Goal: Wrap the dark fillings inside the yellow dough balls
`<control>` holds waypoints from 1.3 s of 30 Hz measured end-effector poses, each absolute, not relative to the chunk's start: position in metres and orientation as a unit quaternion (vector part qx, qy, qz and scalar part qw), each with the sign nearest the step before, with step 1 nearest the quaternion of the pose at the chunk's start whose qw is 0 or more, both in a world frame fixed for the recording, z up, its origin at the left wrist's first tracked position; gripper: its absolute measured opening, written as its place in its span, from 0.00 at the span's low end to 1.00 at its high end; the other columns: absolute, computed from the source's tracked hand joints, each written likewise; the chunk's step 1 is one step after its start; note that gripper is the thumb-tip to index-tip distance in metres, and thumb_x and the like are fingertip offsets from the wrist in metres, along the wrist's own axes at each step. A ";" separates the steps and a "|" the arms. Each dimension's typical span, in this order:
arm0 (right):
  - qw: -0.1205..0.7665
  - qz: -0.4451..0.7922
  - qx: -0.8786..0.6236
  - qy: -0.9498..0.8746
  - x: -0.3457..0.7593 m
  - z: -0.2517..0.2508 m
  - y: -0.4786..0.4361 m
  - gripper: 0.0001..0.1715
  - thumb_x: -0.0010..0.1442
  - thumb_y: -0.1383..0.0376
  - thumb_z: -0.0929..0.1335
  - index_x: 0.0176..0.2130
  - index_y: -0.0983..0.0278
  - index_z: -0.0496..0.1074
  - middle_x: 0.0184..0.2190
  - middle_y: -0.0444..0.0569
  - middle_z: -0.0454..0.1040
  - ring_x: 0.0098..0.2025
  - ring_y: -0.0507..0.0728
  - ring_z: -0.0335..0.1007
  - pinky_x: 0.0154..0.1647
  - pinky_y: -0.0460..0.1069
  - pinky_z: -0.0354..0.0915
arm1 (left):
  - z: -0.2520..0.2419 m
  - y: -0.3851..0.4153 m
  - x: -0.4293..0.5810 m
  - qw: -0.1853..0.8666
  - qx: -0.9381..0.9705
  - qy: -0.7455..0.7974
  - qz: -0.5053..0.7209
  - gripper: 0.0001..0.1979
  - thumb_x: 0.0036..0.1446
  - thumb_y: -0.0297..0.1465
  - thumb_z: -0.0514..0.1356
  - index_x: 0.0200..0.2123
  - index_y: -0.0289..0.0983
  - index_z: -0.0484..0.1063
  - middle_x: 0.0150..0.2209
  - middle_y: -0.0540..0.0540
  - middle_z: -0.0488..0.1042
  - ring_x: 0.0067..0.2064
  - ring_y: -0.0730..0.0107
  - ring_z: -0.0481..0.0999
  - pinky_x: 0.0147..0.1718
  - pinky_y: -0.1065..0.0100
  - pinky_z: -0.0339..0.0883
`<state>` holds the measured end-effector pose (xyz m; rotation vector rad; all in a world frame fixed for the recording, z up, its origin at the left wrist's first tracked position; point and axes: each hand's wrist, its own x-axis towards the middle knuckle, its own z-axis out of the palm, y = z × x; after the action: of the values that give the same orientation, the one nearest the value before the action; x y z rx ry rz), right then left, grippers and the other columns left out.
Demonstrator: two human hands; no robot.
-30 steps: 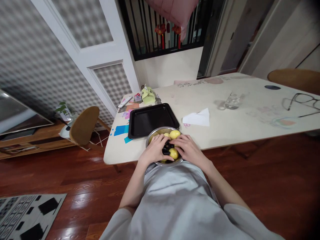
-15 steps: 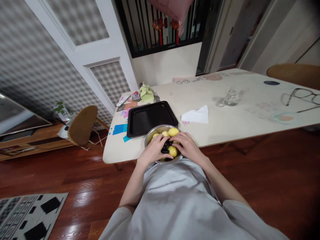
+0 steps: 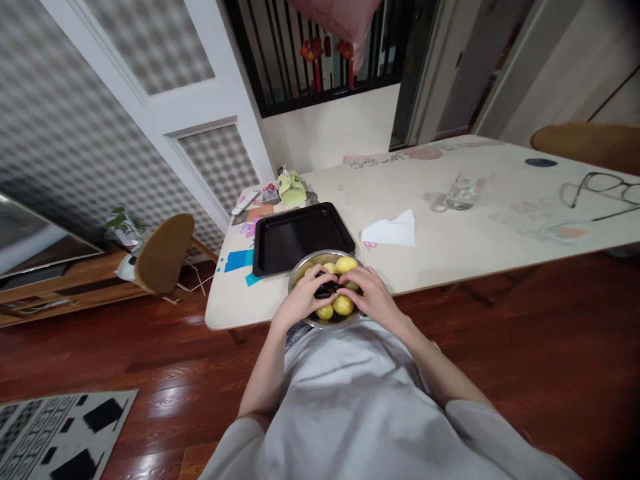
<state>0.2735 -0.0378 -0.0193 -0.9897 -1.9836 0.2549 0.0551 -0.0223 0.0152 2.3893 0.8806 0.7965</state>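
A metal bowl (image 3: 295, 275) sits at the table's near edge, close against my body. Several yellow lemon-like fruits (image 3: 343, 305) lie in it, along with black, shiny pieces (image 3: 326, 291) whose kind I cannot make out. From the left side, my left hand (image 3: 309, 293) reaches into the bowl, thumb and fingers curled round the black pieces. My right hand (image 3: 367, 288) comes in from the other side with bent fingers, its fingertips meeting the same dark pieces near the left fingertips. The hands hide part of the bowl's contents.
Just behind the bowl lies a black baking tray (image 3: 305, 237) on the white table (image 3: 425, 267). White paper (image 3: 390, 230) is right of it. Farther right are a glass of water (image 3: 463, 193) and eyeglasses (image 3: 600, 187). A remote (image 3: 246, 202) and a yellow-green item (image 3: 291, 187) lie behind the tray.
Both hands have drawn closer together over the black pieces, lifting them slightly. Another yellow fruit now shows below my left hand. The view has shifted slightly.
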 end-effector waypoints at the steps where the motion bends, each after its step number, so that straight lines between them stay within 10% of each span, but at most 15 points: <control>1: 0.448 0.099 -0.400 -0.793 0.273 -0.019 -0.038 0.04 0.70 0.63 0.70 0.42 0.59 0.78 0.41 0.52 0.83 0.45 0.63 0.78 0.49 0.58 0.71 | 0.015 -0.022 0.056 0.236 0.866 0.320 0.302 0.11 0.69 0.37 0.63 0.51 0.41 0.76 0.50 0.41 0.72 0.54 0.58 0.76 0.58 0.59 0.71; 13: 0.445 0.080 -0.380 -0.807 0.262 0.002 -0.028 0.16 0.73 0.68 0.66 0.54 0.60 0.80 0.45 0.52 0.84 0.48 0.61 0.78 0.52 0.58 0.71 | 0.014 -0.013 0.052 0.276 0.780 0.344 0.444 0.08 0.67 0.36 0.64 0.43 0.37 0.74 0.43 0.43 0.76 0.48 0.61 0.77 0.52 0.61 0.71; 21: 0.244 0.029 -0.339 -0.908 0.275 0.019 -0.011 0.20 0.64 0.78 0.67 0.48 0.62 0.81 0.53 0.52 0.82 0.56 0.63 0.70 0.56 0.59 0.61 | 0.010 0.016 0.005 0.120 0.725 0.474 0.485 0.04 0.64 0.32 0.64 0.41 0.40 0.74 0.41 0.46 0.75 0.46 0.62 0.77 0.48 0.63 0.70; 39: 0.112 0.126 -0.244 -0.955 0.256 0.026 0.003 0.15 0.66 0.70 0.71 0.53 0.61 0.77 0.50 0.53 0.80 0.54 0.63 0.72 0.58 0.58 0.64 | -0.018 0.058 -0.018 0.032 0.711 0.656 0.251 0.06 0.66 0.35 0.64 0.41 0.41 0.79 0.48 0.41 0.79 0.55 0.50 0.73 0.53 0.53 0.64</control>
<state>0.2557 0.0031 0.0258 -0.7158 -2.8030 0.3693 -0.0183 0.0578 -0.0184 2.1900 2.0194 0.7731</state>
